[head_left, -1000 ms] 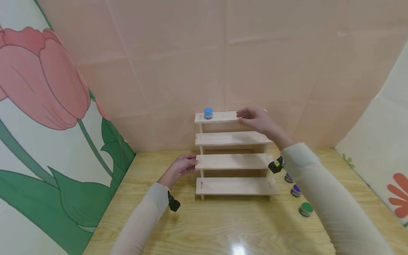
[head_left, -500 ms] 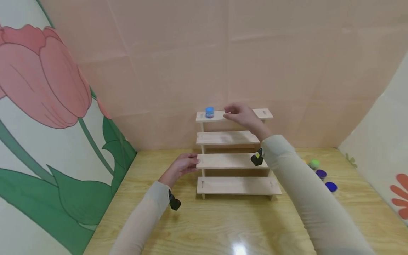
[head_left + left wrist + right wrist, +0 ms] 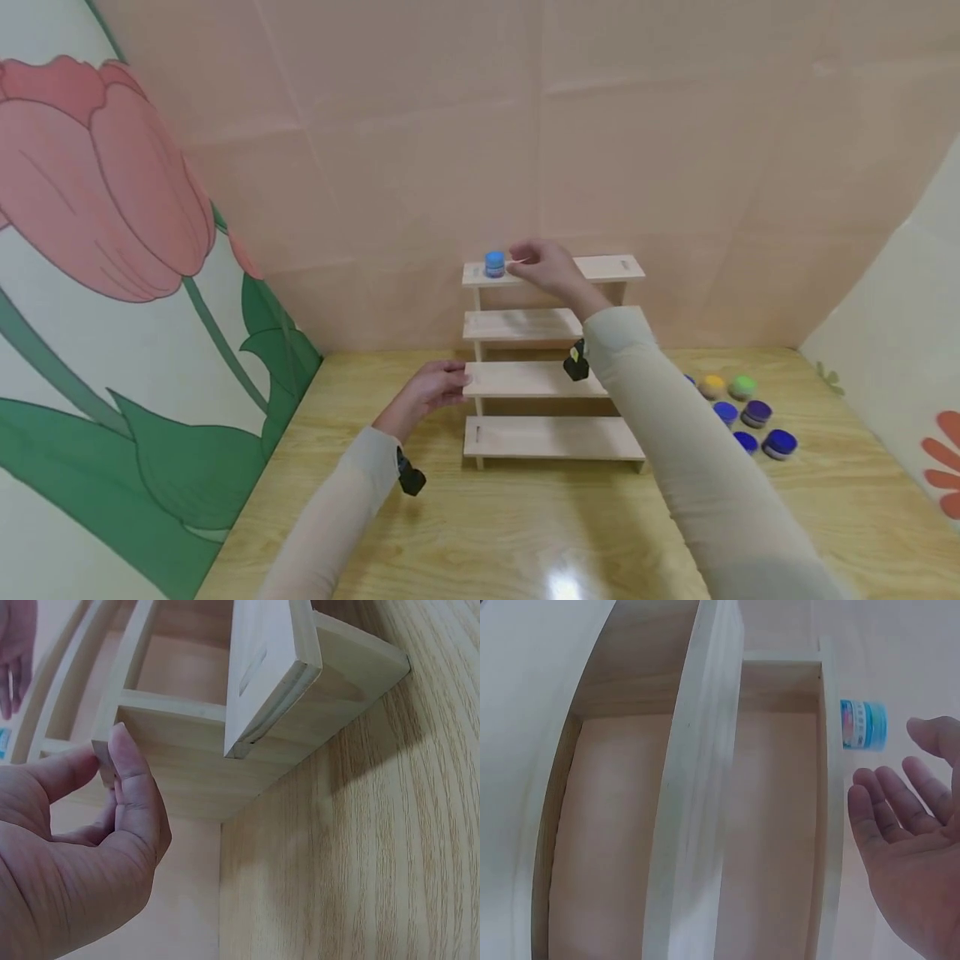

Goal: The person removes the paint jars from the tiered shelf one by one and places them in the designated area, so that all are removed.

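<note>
A small jar with a blue lid (image 3: pixel 495 265) stands on the top tier of a pale wooden stepped rack (image 3: pixel 540 379), near its left end. My right hand (image 3: pixel 551 267) is just right of the jar. In the right wrist view, a gap shows between the blue-lidded jar (image 3: pixel 864 725) and the loosely bent fingers of the right hand (image 3: pixel 922 840), which hold nothing. At the rack's left side, my left hand (image 3: pixel 431 390) grips the end of the second tier from the bottom. The left wrist view has the left hand (image 3: pixel 90 855) pinching that board's corner between thumb and fingers.
Several small jars stand on the wooden table right of the rack, among them a yellow-lidded jar (image 3: pixel 712 386), a light green-lidded jar (image 3: pixel 742 387) and a dark blue-lidded jar (image 3: pixel 780 444). My right sleeve (image 3: pixel 690 433) hides part of that area. A pink backdrop (image 3: pixel 405 167) rises behind the rack.
My right hand has moved left along the top tier, closer to the blue-lidded jar. More jars at the right have come out from behind the sleeve. The left hand keeps its grip.
</note>
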`<state>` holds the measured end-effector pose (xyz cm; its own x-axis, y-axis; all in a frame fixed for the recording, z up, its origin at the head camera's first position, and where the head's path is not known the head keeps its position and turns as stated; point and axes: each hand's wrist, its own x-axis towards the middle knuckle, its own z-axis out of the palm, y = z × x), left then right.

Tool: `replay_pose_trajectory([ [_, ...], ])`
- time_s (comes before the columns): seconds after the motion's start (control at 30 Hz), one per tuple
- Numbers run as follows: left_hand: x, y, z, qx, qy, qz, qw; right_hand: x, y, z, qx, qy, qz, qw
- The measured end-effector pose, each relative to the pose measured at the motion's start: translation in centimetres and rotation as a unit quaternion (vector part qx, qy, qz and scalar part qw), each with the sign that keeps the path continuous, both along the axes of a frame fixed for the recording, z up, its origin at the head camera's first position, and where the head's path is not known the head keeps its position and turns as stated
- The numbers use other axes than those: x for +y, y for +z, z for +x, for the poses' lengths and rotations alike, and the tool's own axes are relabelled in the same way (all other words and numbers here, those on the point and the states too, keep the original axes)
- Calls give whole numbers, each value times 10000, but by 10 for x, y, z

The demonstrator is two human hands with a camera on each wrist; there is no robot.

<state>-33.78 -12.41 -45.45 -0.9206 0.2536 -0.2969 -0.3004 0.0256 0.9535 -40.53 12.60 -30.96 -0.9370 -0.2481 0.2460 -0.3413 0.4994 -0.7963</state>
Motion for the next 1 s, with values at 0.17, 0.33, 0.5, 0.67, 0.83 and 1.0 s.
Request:
replay_pose_trajectory([
  [0.17,1,0,2,45,-109,9,9999,-7,-1,-4,-53,-54,53,10000],
  [0.33,4,-1,3,79,-146,33,9999,-12,-1,-5,-98,-102,14,9999],
  [0.5,5,-3,6,41,-158,-8,9999,-16,-4,-6,-180,-100,71,9998],
  [0.67,6,-1,7,-24,-138,9,9999,-20,-4,-6,-197,-125,45,9997],
  [0.83,5,0,8,-53,-81,21,10000,-24,-6,-8,-88,-166,148,9997],
  [1.0,5,-2,9,-106,-29,59,9999,-27,-9,-7,-63,-262,196,9994],
])
